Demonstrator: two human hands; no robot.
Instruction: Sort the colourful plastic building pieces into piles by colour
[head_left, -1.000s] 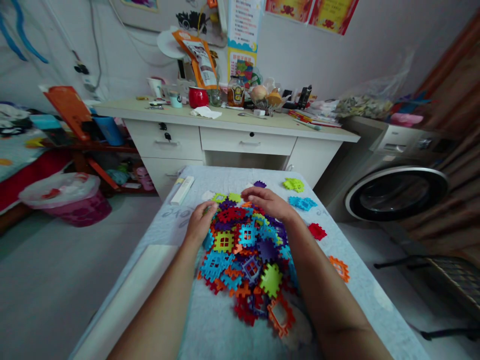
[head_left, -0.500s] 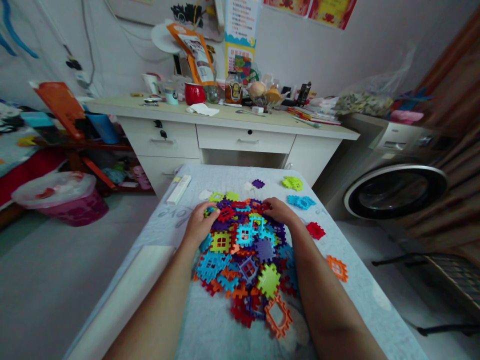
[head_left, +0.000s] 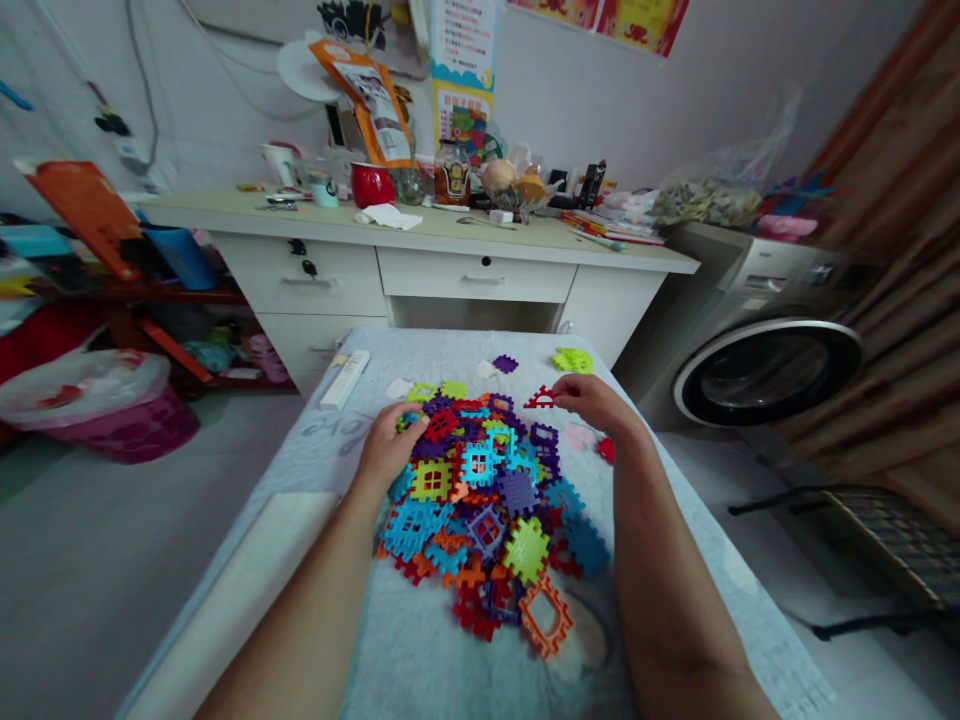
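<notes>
My two bare hands reach in from the bottom corners of the frame over a table [head_left: 405, 670] covered in pale blue cloth. At the centre lies a loose heap [head_left: 478, 465] of flat plastic pieces with notched edges, in blue, purple, red, orange and lime; some have window-like openings.

My right hand [head_left: 591, 398], right of centre, pinches a red toothed piece [head_left: 538, 400] by its edge between thumb and fingers, clear of the heap. My left hand [head_left: 386, 448] is curled against the heap's upper left edge, thumb towards the pieces (whether it grips one, I cannot tell).

Apart from the heap, a purple piece [head_left: 505, 364] lies above it, and a lime-green cluster [head_left: 572, 360] sits farther right, near the table's far edge. A second red piece [head_left: 606, 450] shows beside my right forearm, partly hidden by it.

I judge this to be an early stage: only a few pieces stand apart, each spot in one colour, while most remain mixed together. My forearm may hide others.

A white box [head_left: 345, 380] lies upper left of the heap; behind the table stands a white desk [head_left: 476, 275].
</notes>
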